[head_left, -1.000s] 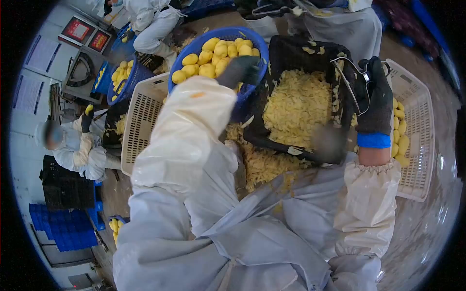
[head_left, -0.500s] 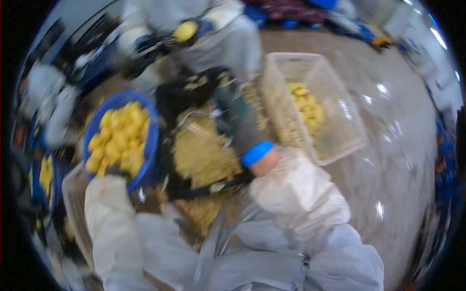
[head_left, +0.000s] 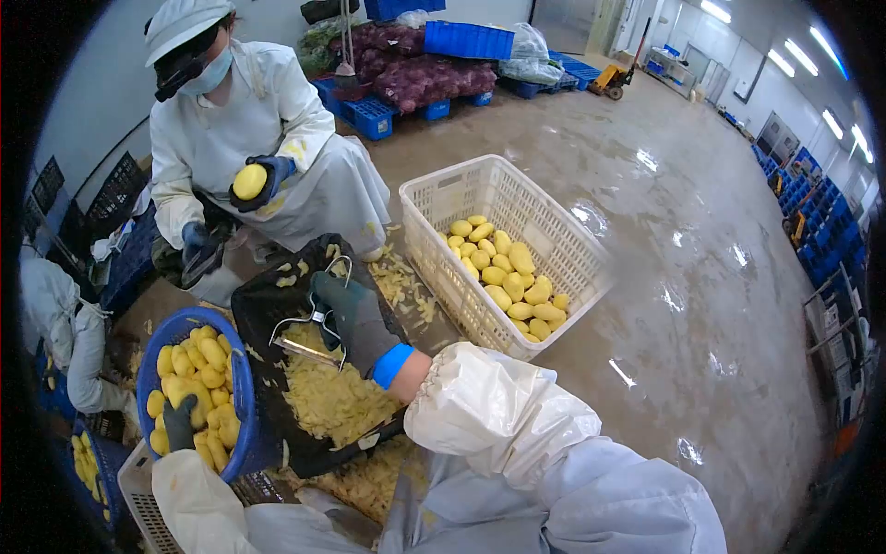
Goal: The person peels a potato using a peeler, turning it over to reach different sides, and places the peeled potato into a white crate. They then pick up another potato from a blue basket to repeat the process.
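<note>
My right hand (head_left: 346, 309), in a dark glove with a blue band at the wrist, is closed on the handle of a metal peeler (head_left: 314, 337). The peeler hangs over a black tray (head_left: 254, 309) heaped with yellow peelings (head_left: 337, 397). My left hand (head_left: 180, 423), gloved, reaches into a blue basket (head_left: 247, 388) of peeled potatoes (head_left: 198, 365). Its fingers touch the potatoes there, but whether they grip one is hard to make out.
A white crate (head_left: 434, 268) with peeled potatoes stands beyond my right hand. Across the tray, a co-worker (head_left: 268, 138) holds a potato (head_left: 249, 182). Another person (head_left: 65, 323) is at far left. Blue pallets (head_left: 369, 115) with sacks stand behind.
The view has tilted up and sharpened, showing more of the room. My left hand is still in the blue basket; my right hand still has the peeler over the tray.
</note>
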The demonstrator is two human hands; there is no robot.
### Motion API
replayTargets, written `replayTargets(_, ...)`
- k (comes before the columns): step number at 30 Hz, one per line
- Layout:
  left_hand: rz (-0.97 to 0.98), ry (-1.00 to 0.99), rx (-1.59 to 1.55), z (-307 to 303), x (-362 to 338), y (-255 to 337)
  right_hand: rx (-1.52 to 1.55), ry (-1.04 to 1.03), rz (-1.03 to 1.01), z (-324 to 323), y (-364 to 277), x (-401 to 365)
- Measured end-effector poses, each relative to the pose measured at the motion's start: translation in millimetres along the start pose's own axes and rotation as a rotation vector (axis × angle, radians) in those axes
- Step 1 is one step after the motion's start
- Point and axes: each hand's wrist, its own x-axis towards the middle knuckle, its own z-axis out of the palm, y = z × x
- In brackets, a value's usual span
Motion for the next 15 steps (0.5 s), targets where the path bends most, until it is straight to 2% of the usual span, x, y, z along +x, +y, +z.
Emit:
replayTargets(1,-0.178,-0.082,-0.313,24.3,-28.8,68.5,0.003,-0.006,0.008,-1.0,0.3,-0.7)
replayTargets(2,-0.373,-0.183,-0.488,45.2,-57.3,133.8,0.023,-0.008,-0.018,-3.5,-1.6,-1.6)
replayTargets(3,-0.387,-0.122,-0.491,42.6,-50.9,130.7,0.044,-0.011,-0.041,-3.9,-3.3,-3.1)
replayTargets(4,0.129,-0.117,-0.225,44.7,-46.2,90.4,0.088,0.014,0.012,-2.5,-4.6,-3.7)
replayTargets(5,-0.355,-0.246,-0.789,71.0,-71.9,161.0,0.094,0.005,0.023,-2.8,-4.4,-2.3)
replayTargets(6,0.066,-0.102,-0.596,85.8,-86.4,146.6,0.125,-0.023,0.042,-4.9,-2.8,0.3)
replayTargets(7,-0.501,-0.314,-1.159,87.4,-96.2,179.2,0.153,-0.05,0.061,-6.4,-1.2,1.9)
replayTargets(9,-0.096,-0.093,-1.2,160.1,-158.4,242.8,0.138,-0.075,0.039,-5.4,0.5,1.1)
replayTargets(10,-0.099,-0.091,-1.203,181.4,-163.9,253.5,0.153,-0.073,0.058,-5.0,-0.2,-0.1)
replayTargets(11,-0.14,-0.2,-1.222,200.5,-166.2,256.1,0.167,-0.072,0.082,-4.7,0.6,-0.7)
replayTargets(12,-0.182,-0.29,-1.232,212.5,-167.5,251.9,0.082,-0.074,0.006,-8.6,4.8,4.1)
replayTargets(13,-0.226,-0.349,-1.232,213.9,-170.4,241.3,0.004,-0.092,-0.044,-10.7,12.8,8.6)
replayTargets(15,-0.332,-0.402,-1.216,195.8,-181.7,215.4,0.085,-0.194,-0.006,-13.5,8.7,0.5)
